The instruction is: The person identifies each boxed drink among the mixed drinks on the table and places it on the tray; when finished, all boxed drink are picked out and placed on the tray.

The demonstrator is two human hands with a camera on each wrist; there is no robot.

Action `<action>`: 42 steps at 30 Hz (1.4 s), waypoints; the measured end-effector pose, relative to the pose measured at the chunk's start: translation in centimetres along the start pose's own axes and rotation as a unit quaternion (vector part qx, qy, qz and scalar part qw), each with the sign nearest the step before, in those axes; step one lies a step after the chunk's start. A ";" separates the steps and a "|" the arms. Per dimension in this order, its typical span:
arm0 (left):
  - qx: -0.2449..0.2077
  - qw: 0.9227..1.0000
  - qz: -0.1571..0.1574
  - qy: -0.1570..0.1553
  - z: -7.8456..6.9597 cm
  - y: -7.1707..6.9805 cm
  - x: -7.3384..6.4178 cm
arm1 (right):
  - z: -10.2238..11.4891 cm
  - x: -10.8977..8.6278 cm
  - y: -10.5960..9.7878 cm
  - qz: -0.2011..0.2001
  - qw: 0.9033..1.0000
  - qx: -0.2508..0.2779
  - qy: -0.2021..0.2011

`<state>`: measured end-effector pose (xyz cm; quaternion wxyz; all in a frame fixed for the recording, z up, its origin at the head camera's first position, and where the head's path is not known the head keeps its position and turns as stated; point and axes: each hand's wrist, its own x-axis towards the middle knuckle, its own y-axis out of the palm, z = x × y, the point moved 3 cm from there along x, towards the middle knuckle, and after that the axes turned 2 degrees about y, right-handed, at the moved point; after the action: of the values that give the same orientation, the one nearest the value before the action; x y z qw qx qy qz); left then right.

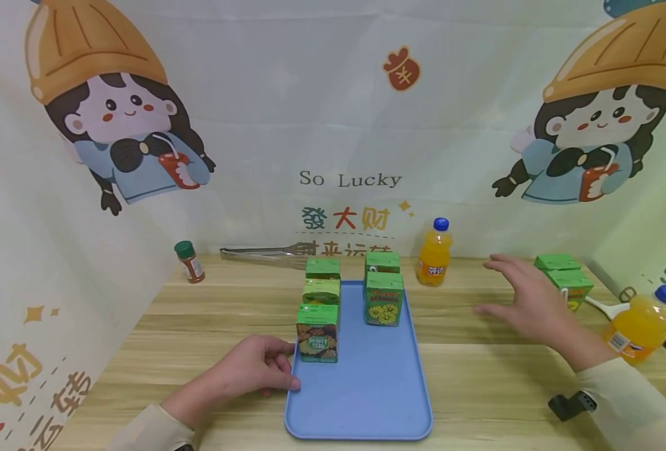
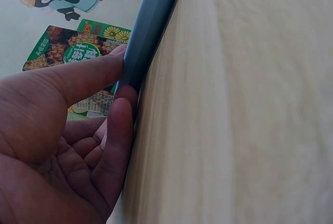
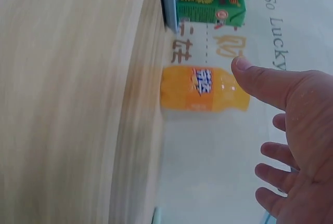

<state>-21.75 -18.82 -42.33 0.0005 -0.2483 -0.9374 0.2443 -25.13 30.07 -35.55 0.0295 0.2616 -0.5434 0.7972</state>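
Note:
My left hand pinches the left rim of a blue tray between thumb and fingers; the left wrist view shows the tray's edge between them. On the tray's left side stand three juice boxes in a row, the front one a brown and green carton close to that hand. Two green chrysanthemum drink cartons stand at the tray's back right. My right hand hovers right of the tray, fingers spread and holding nothing, just left of two more green cartons.
An orange soda bottle stands behind the tray's right corner; another orange bottle is beside my right forearm, near a white spoon-like utensil. Metal tongs lie along the back. A green-capped spice jar stands back left.

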 end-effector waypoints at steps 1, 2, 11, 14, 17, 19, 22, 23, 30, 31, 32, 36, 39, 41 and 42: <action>0.001 1.000 0.000 0.000 0.0 0.0 0.0 | -0.2 -0.1 -0.2 -0.005 1.000 -0.004 -0.003; 0.001 1.000 0.000 0.000 0.0 0.0 0.0 | -0.5 -0.1 -0.3 -0.009 1.000 -0.008 -0.004; -0.003 1.000 -0.002 -0.006 0.0 0.0 0.0 | -2.4 -0.2 -1.5 -0.004 1.000 -0.011 0.017; -0.004 1.000 -0.002 -0.007 0.0 0.0 0.0 | -3.1 -0.3 -1.9 -0.004 1.000 -0.020 0.020; -0.004 1.000 -0.002 -0.007 0.0 0.0 0.0 | -3.8 -0.4 -2.2 -0.005 0.999 -0.030 0.026; -0.002 1.000 -0.002 -0.005 0.0 0.0 0.0 | -4.4 -0.5 -2.3 -0.003 0.999 -0.033 0.032; -0.003 1.000 -0.002 -0.005 0.0 0.0 0.0 | -5.2 -0.6 -2.4 -0.001 0.998 -0.043 0.040; -0.003 1.000 -0.002 -0.005 0.0 0.0 0.0 | -5.4 -0.7 -2.4 -0.002 0.998 -0.046 0.042; -0.003 1.000 -0.005 -0.005 0.0 0.0 -0.1 | -6.3 -1.3 -2.3 -0.029 0.996 -0.071 0.041; -0.003 1.000 -0.005 -0.004 0.0 0.0 -0.1 | -6.5 -1.3 -2.3 -0.032 0.996 -0.074 0.043; -0.002 1.000 -0.006 -0.004 0.0 0.0 -0.1 | -6.6 -1.4 -2.3 -0.033 0.996 -0.076 0.046; -0.001 1.000 -0.006 -0.003 -0.1 0.0 -0.1 | -7.1 -1.6 -2.1 -0.028 0.994 -0.074 0.078; -0.004 1.000 -0.005 -0.001 -0.2 0.0 -0.2 | -7.3 -1.8 -2.0 -0.023 0.992 -0.068 0.104; -0.007 1.000 -0.004 0.000 -0.2 0.1 -0.2 | -7.5 -1.9 -1.9 -0.024 0.991 -0.063 0.114; -0.007 1.000 -0.003 0.001 -0.2 0.1 -0.2 | -7.5 -2.0 -1.9 -0.024 0.991 -0.062 0.118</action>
<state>-21.49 -18.75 -42.19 0.0003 -0.2460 -0.9398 0.2372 -25.68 37.92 -36.92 0.1285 0.1766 -0.5777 0.7865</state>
